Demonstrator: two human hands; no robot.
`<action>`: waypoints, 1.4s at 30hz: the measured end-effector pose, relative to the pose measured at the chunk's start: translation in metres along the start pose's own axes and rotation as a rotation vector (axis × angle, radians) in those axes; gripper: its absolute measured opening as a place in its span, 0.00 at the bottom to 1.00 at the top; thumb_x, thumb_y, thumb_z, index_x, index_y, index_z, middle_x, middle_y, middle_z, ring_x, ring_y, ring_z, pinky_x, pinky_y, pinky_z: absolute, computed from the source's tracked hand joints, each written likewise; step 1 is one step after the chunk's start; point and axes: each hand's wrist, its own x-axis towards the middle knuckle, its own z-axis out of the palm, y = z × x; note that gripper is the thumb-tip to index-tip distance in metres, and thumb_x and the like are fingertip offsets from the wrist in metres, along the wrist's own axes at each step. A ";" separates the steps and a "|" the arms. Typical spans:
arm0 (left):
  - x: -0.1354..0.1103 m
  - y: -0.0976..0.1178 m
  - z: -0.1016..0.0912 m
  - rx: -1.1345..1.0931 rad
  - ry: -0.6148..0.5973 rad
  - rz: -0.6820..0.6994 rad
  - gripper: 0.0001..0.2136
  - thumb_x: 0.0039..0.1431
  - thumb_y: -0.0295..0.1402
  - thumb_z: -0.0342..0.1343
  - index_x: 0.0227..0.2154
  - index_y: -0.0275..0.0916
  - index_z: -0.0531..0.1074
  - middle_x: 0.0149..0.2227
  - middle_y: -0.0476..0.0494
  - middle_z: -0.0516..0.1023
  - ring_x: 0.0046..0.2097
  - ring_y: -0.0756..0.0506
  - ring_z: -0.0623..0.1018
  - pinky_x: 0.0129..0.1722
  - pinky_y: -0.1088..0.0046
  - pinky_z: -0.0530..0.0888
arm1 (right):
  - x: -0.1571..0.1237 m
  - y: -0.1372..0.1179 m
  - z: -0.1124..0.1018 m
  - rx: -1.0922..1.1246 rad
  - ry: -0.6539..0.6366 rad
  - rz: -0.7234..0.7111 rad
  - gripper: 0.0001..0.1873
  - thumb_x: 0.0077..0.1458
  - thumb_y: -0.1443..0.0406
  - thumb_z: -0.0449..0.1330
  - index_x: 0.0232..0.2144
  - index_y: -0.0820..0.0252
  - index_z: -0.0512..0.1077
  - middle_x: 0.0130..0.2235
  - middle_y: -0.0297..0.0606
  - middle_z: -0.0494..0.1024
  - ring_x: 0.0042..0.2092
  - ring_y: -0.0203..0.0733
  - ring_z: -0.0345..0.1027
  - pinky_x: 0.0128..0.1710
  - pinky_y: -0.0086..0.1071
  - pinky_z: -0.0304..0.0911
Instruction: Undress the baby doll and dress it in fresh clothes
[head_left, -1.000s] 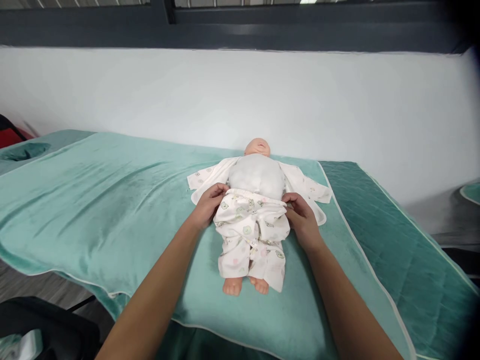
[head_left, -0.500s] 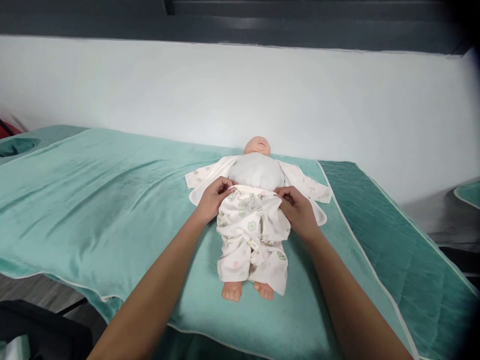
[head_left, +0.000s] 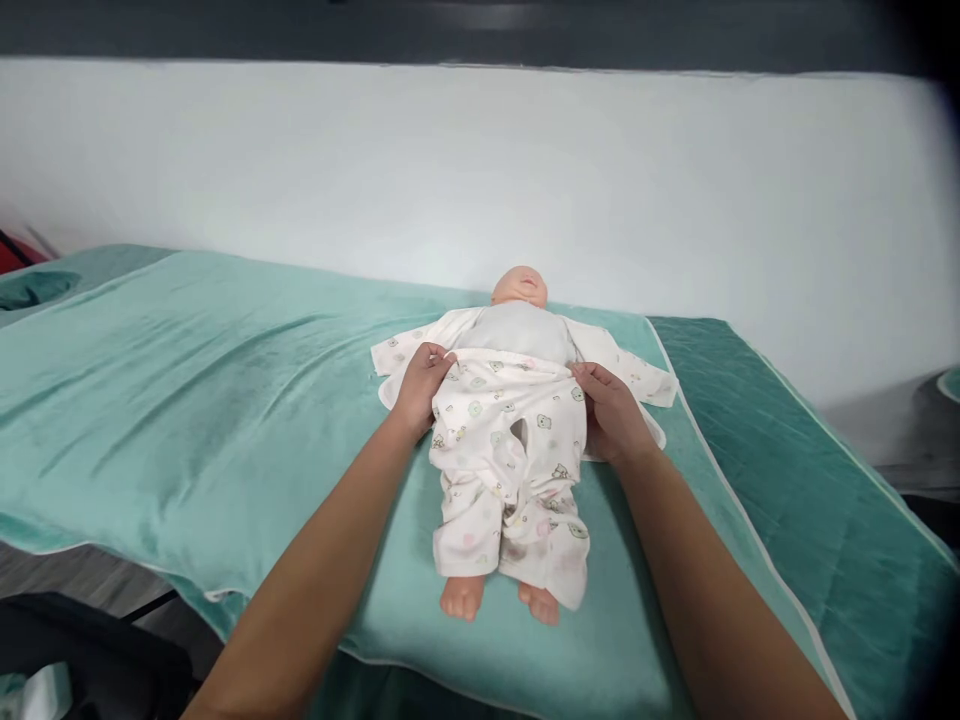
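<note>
A baby doll (head_left: 517, 330) lies on its back on a teal towel (head_left: 225, 400), head toward the wall. It wears white printed trousers (head_left: 510, 450), and an open white printed top (head_left: 637, 375) is spread under it. My left hand (head_left: 420, 385) pinches the trousers' waistband at the doll's left side. At the other side, my right hand (head_left: 611, 410) grips the same waistband. The band sits high on the doll's grey belly. Bare feet (head_left: 499, 598) stick out of the trouser legs.
The towel covers a padded table (head_left: 810, 520) with a darker teal quilted cover showing at the right. A white wall (head_left: 480, 170) runs close behind the doll's head. Dark objects (head_left: 82, 650) sit on the floor at bottom left.
Both hands have drawn the trousers' waistband up the doll's belly toward its chest. The trouser legs have slid up a little and the feet show more.
</note>
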 end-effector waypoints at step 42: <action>0.030 -0.005 -0.006 -0.142 -0.459 -0.358 0.24 0.39 0.15 0.53 0.43 0.33 0.74 0.34 0.40 0.80 0.33 0.46 0.80 0.34 0.72 0.78 | 0.012 0.013 -0.012 -0.086 -0.067 -0.058 0.16 0.44 0.64 0.66 0.38 0.52 0.69 0.31 0.27 0.75 0.24 0.32 0.61 0.23 0.27 0.55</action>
